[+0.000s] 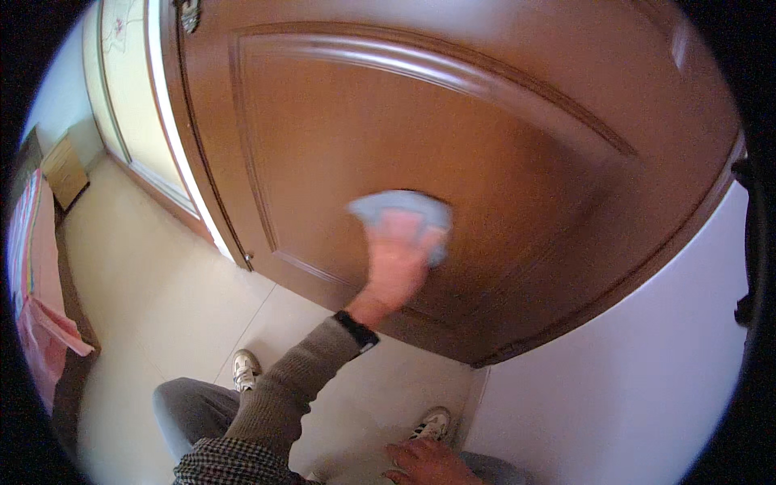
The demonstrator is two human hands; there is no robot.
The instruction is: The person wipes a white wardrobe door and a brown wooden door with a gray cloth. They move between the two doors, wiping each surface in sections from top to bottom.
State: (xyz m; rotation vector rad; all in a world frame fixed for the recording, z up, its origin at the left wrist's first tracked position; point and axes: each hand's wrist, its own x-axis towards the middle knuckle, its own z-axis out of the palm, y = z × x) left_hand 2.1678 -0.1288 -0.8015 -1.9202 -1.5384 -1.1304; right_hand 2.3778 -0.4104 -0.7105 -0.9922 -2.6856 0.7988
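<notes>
My left hand [397,254] is blurred and presses a pale blue-grey cloth [418,203] flat against the brown wooden door [339,133]. The cloth spreads past my fingertips onto the lower part of the door's recessed panel. Low in the view, my right hand [430,462] rests over my bent right leg, its fingers slightly apart and nothing seen in them. The frame's bottom edge cuts off part of that wrist.
A metal door handle [191,15] sits at the upper left. A white wall [606,364] meets the door at right. Left are a bed with pink striped bedding [45,327], a small wooden cabinet [65,170] and a pale panelled door [130,79]. My shoes stand on the tiled floor [163,291].
</notes>
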